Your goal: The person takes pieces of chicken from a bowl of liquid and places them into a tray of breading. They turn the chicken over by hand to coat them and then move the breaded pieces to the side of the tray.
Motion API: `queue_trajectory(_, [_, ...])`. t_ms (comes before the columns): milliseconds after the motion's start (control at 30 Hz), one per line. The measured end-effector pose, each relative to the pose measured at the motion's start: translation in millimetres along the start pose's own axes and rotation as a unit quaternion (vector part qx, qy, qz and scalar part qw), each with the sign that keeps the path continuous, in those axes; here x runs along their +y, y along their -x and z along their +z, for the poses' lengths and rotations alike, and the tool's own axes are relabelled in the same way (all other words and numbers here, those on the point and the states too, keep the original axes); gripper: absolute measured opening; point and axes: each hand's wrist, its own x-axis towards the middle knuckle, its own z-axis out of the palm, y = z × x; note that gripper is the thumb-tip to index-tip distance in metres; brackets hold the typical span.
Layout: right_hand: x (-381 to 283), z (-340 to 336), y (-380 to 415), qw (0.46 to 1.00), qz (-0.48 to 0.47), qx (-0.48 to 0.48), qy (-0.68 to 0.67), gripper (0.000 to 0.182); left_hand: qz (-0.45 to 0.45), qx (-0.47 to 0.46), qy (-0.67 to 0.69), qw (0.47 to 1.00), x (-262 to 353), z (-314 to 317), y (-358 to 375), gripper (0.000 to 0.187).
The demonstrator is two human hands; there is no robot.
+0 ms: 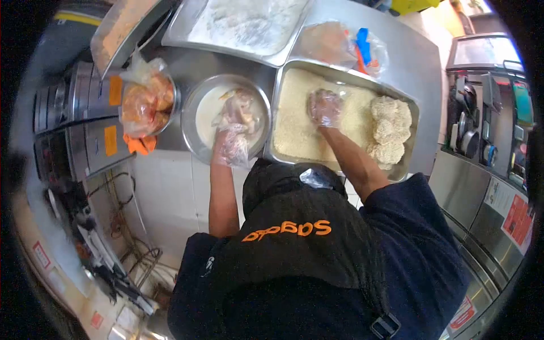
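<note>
At about nine o'clock from the round metal bowl (229, 116) sits a bag of orange pieces (146, 102); the left hand (231, 144), in a clear plastic glove, reaches into the bowl from its six o'clock rim with fingers closed on a pale piece of food (241, 107) lying in the white batter. At three o'clock from the bowl lies the tray of breadcrumbs (294, 122), where the gloved right hand (324, 107) presses flat, fingers spread and gripping nothing, while the breaded pieces (390, 127) are stacked at the hand's three o'clock.
</note>
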Motion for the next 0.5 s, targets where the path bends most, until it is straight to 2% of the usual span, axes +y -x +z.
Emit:
queue_trajectory(33, [-2, -5, -2, 1.000, 0.011, -0.020, 0.005, 0.044, -0.008, -0.028, -0.034, 0.999, 4, -2, -2, 0.056])
queue_trajectory(100, [-17, -12, 12, 0.994, 0.036, -0.091, 0.039, 0.054, -0.014, -0.009, -0.041, 0.999, 0, -11, -5, 0.056])
queue_trajectory(200, [-13, -13, 42, 0.997, -0.004, -0.073, 0.027, 0.062, -0.033, 0.053, -0.049, 0.997, -7, -28, -10, 0.051])
queue_trajectory(233, [-12, 5, 43, 0.999, 0.001, -0.031, 0.028, 0.064, -0.035, 0.079, -0.045, 0.995, -9, -30, -16, 0.047])
queue_trajectory(267, [-12, 5, 40, 0.999, 0.013, -0.021, 0.032, 0.064, -0.035, 0.063, -0.049, 0.996, -3, -16, -14, 0.047])
queue_trajectory(333, [-13, 2, 26, 0.997, 0.047, -0.060, -0.031, 0.067, 0.003, 0.001, 0.073, 0.997, 11, 12, 0, 0.035])
queue_trajectory(367, [-6, 2, 24, 0.998, 0.034, -0.052, -0.012, 0.076, 0.006, 0.002, 0.075, 0.997, 9, 9, 3, 0.035])
queue_trajectory(400, [3, -4, 19, 0.998, 0.029, -0.049, -0.013, 0.076, 0.044, 0.025, 0.038, 0.998, 4, 3, 1, 0.032])
queue_trajectory(433, [14, -11, 15, 0.973, 0.103, -0.189, -0.085, 0.082, 0.081, 0.047, -0.001, 0.996, 0, -3, -3, 0.031])
queue_trajectory(467, [32, -16, 17, 0.915, 0.180, -0.326, -0.155, 0.088, 0.080, 0.045, -0.003, 0.996, -7, -18, -10, 0.031])
queue_trajectory(500, [73, 35, 19, 0.771, 0.055, -0.497, -0.395, 0.087, 0.028, 0.065, 0.009, 0.997, -14, -38, -19, 0.033])
